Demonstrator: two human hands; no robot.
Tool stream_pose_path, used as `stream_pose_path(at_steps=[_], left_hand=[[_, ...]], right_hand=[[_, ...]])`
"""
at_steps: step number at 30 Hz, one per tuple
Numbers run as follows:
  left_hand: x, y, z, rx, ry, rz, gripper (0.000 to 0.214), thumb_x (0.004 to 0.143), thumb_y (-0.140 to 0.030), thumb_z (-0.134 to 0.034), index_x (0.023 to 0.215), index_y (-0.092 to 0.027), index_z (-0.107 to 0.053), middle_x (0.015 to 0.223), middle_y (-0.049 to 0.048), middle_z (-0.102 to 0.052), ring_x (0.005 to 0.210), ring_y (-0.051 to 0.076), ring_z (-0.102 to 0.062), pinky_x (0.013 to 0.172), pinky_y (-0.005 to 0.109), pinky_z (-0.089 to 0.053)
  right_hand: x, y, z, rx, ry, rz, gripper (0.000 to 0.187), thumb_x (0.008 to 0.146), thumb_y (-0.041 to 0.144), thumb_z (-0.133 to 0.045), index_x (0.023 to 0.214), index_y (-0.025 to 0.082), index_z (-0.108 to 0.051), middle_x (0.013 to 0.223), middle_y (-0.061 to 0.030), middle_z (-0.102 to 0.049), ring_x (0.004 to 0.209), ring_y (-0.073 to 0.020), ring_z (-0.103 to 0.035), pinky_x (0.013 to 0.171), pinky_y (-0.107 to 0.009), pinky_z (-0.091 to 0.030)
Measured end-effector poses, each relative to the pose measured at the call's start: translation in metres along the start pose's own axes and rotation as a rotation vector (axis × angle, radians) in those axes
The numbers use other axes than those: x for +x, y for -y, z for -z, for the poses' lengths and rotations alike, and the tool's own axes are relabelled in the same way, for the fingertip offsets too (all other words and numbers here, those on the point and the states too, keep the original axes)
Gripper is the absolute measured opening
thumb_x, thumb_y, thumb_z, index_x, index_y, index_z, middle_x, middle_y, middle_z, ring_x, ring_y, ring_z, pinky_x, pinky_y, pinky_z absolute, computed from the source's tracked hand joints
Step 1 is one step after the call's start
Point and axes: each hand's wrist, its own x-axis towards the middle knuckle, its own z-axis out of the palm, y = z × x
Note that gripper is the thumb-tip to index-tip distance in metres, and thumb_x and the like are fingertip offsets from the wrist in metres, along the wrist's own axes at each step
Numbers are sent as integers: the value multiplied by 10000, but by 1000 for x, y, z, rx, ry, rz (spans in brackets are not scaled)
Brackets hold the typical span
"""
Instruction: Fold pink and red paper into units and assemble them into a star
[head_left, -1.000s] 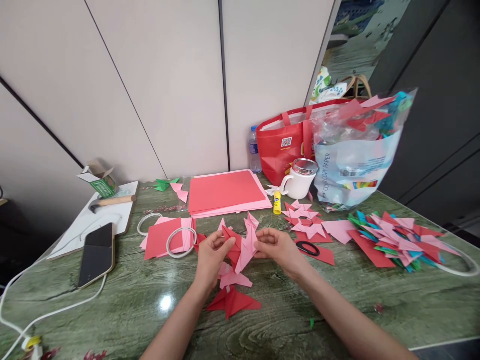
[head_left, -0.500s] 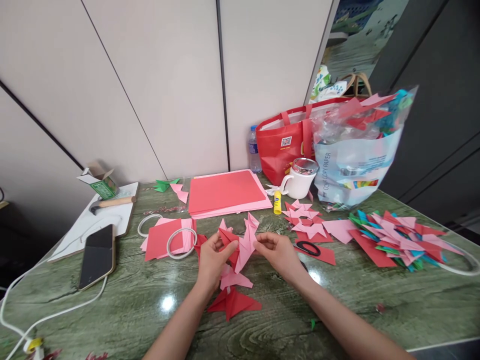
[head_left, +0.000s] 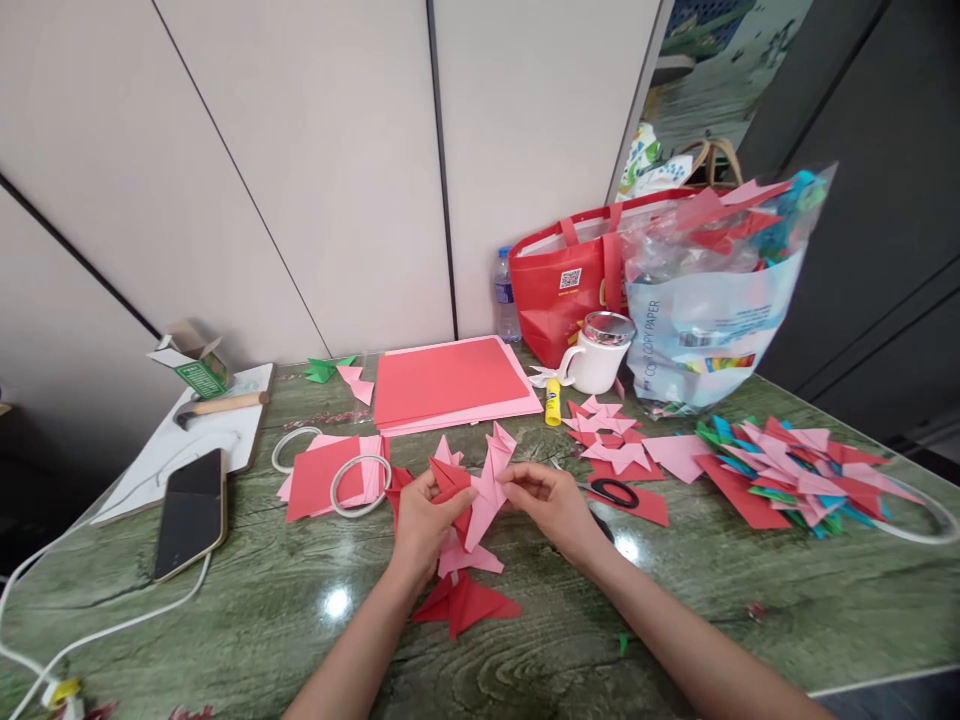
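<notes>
Between my two hands is a folded pink paper piece [head_left: 490,492], standing up against red folded paper [head_left: 450,484]. My left hand [head_left: 429,518] pinches the red folded paper between thumb and fingers. On the other side, my right hand [head_left: 546,500] grips the pink piece's right edge with its fingertips. Just below lie another pink folded piece [head_left: 471,558] and a red folded piece [head_left: 466,606]; whether they are joined to the held ones I cannot tell. Black-handled scissors [head_left: 615,492] lie right of my right hand, partly hidden by it.
Stacked red and pink sheets [head_left: 450,385] lie at the back. A glue stick [head_left: 553,402], a white mug [head_left: 598,358] and a red bag [head_left: 551,300] stand near them. To the right is a pile of folded paper [head_left: 802,470]; a phone [head_left: 191,512] and hammer [head_left: 225,403] are left.
The view has shifted very slightly. Both hands keep the same hold, and the pink piece leans marginally differently between them.
</notes>
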Motion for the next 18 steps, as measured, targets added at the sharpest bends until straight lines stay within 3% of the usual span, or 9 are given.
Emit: stream_pose_path(at_steps=[4, 9, 14, 18], left_hand=[[0, 1, -1, -32, 33, 35, 241, 510, -227, -799, 672, -127, -651, 637, 15, -678, 573, 135, -593, 585, 240, -473], [-1, 2, -1, -57, 24, 66, 363, 475, -211, -823, 791, -121, -667, 672, 17, -697, 592, 138, -619, 595, 239, -492], [-2, 1, -1, -42, 60, 105, 393, 462, -206, -835, 804, -114, -664, 685, 33, -706, 604, 150, -635, 595, 245, -501], [-4, 3, -1, -10, 140, 123, 297, 488, -231, -830, 694, -114, -650, 653, 34, -695, 556, 132, -605, 551, 231, -484]], right_hand=[[0, -2, -1, 29, -43, -2, 322, 535, 369, -795, 706, 182, -596, 653, 5, -608, 616, -148, -570, 617, -287, -498], [0, -2, -1, 212, -22, -137, 467, 435, 356, -845, 747, 200, -535, 592, 43, -593, 551, -131, -562, 575, -275, -501], [-1, 2, 1, 169, 194, -155, 318, 577, 368, -781, 760, 160, -626, 717, 5, -654, 661, -135, -586, 624, -247, -470], [-1, -2, 3, 145, 189, -140, 265, 594, 348, -775, 718, 147, -657, 663, 17, -648, 589, -114, -555, 590, -237, -442]])
